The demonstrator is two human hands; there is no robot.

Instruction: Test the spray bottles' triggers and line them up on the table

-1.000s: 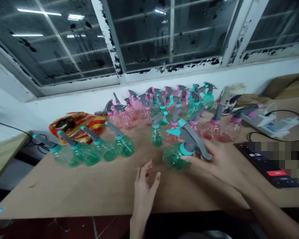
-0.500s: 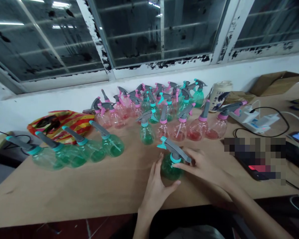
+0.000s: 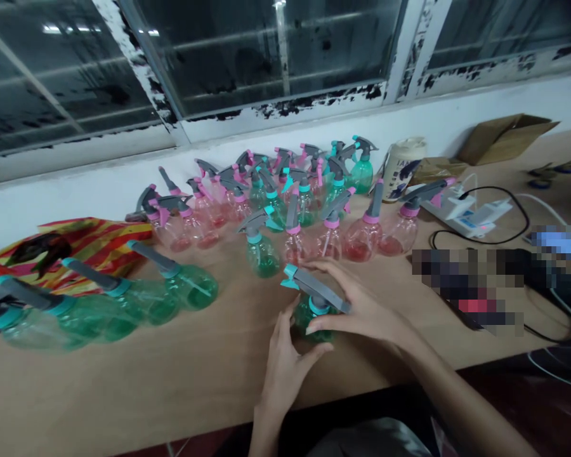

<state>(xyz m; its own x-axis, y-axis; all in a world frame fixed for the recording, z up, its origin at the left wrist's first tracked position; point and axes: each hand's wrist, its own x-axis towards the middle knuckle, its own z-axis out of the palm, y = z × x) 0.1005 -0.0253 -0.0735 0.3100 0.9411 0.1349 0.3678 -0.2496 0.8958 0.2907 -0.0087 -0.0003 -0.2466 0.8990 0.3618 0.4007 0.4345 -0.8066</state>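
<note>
A green spray bottle (image 3: 297,320) with a grey-and-turquoise spray head stands upright on the table in front of me. My left hand (image 3: 283,368) curls round its body from the left, thumb towards the front. From the right, my right hand (image 3: 361,311) grips it near the turquoise collar; the thumb crosses the front, and the other fingers are partly hidden behind the spray head. Just beyond, another green spray bottle (image 3: 262,257) stands beside a row of pink spray bottles (image 3: 364,238). Several green bottles (image 3: 193,289) with grey necks are lined up at the left.
More pink and green bottles (image 3: 219,209) crowd the wall. A red-and-yellow bag (image 3: 88,244) lies behind the left row. To the right are a beige cylindrical container (image 3: 402,168), a power strip (image 3: 473,216) with cables, and an open cardboard box (image 3: 502,139). Windows rise behind the table.
The view has shifted, so the scene sits further left. My right hand's fingers have spread from the spray head's handle round behind it. The bottle stays between both hands.
</note>
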